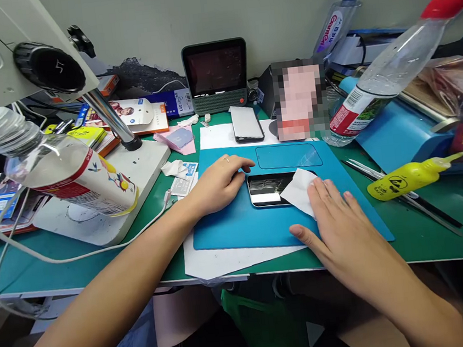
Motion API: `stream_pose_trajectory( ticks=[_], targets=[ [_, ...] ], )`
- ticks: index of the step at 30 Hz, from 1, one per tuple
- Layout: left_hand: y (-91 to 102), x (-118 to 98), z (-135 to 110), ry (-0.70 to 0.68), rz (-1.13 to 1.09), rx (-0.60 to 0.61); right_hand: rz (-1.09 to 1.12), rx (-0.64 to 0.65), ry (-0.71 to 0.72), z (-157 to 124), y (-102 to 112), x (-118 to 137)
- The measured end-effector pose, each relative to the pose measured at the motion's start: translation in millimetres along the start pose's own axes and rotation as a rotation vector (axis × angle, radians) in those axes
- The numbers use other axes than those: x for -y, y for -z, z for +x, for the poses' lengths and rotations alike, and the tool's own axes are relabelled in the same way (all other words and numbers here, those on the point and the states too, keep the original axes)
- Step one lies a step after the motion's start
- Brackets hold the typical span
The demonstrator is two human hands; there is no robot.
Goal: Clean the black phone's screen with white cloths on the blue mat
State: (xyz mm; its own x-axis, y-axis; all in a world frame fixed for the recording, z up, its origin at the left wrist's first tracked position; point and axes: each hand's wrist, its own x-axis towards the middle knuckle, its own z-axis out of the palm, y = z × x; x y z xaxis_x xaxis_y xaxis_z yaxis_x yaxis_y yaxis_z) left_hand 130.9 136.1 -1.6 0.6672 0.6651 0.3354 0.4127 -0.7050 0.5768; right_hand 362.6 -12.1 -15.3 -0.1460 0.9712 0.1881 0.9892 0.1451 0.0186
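Observation:
A phone (263,188) with a dark, glossy screen lies flat on a blue mat (237,231). My right hand (340,223) holds a folded white wipe (299,188) under its fingers, against the right part of the screen. Its thumb points away, apart from the wipe, and the phone's right end is hidden. At the phone's upper left corner rests my left hand (224,180), its fingers loosely bent and nothing visible in them. Whether it touches the phone I cannot tell. Behind the phone, the mat bears a black phone-shaped outline (286,144).
A microscope stand (148,165) and a large bottle (78,173) occupy the left. To the right are tweezers (434,213), a yellow dropper bottle (409,178) and a tilted plastic bottle (375,86). A smart display (216,70) and a white-faced phone (246,123) stand behind.

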Motion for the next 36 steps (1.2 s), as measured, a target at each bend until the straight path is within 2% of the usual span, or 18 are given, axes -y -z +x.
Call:
stream_pose_trajectory(
  ticks=[6,10,13,17,19,21,25,27,30,33,36],
  targets=[
    [0.2,-2,-1,0.0,-0.01,-0.011,0.139,0.118,0.078,29,10,60],
    [-0.4,-3,-1,0.018,-0.039,-0.021,0.225,0.172,0.105,38,15,78],
    [0.0,-3,-2,0.008,-0.025,-0.019,0.233,0.163,0.176,27,18,68],
    [1.9,-3,-2,-0.001,0.012,-0.008,0.183,0.105,0.246,2,16,31],
    [2.8,-4,-3,0.005,0.017,-0.002,0.136,0.062,0.196,-5,14,11],
    [3.1,-5,-3,0.014,0.014,0.004,0.109,0.073,0.136,-4,13,-5],
    [2.5,-5,-2,0.01,0.004,0.012,0.119,0.166,0.018,18,10,-15],
    [2.0,-5,-2,0.008,-0.004,0.008,0.155,0.175,-0.029,35,10,-10],
    [1.3,-4,-2,0.026,-0.023,-0.019,0.227,0.161,-0.044,55,10,12],
    [0.7,-3,-2,0.064,-0.025,-0.053,0.286,0.154,0.05,64,10,43],
    [0.5,-2,-3,0.099,-0.012,-0.073,0.298,0.149,0.082,64,9,66]
  ],
)
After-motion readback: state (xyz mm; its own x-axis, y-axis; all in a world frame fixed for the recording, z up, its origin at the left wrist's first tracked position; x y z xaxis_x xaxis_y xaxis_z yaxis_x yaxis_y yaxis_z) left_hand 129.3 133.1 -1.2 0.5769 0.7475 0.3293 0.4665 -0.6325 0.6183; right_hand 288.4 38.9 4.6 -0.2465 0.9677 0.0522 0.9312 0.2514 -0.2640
